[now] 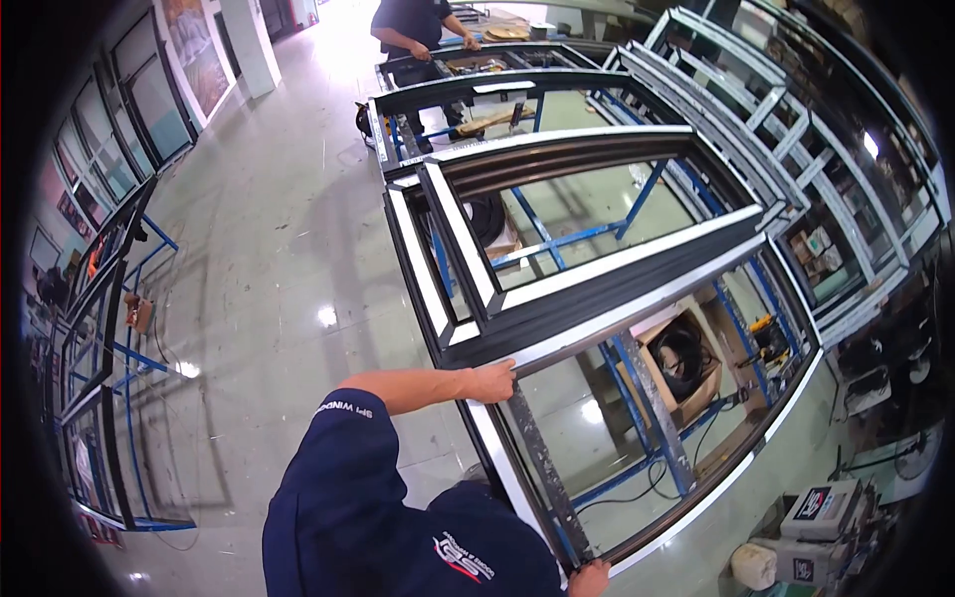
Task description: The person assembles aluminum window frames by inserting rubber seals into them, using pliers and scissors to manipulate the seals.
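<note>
A large dark window frame (696,517) with white strips along its faces lies across blue supports in front of me. My left hand (489,381) is closed on its left corner, where the side rail meets the far rail. At the bottom of the view, my right hand (589,578) grips the near corner of the same frame; part of that hand is cut off. Just beyond my left hand is a second dark frame (597,269), also with white strips and with a smaller sash on it.
A co-worker (413,30) stands at another frame at the back. More frames (786,129) lean on the right. A box with a black coil (681,358) and a yellow drill (766,338) sit below my frame. Grey boxes (821,517) stand lower right; racks (99,388) line the left.
</note>
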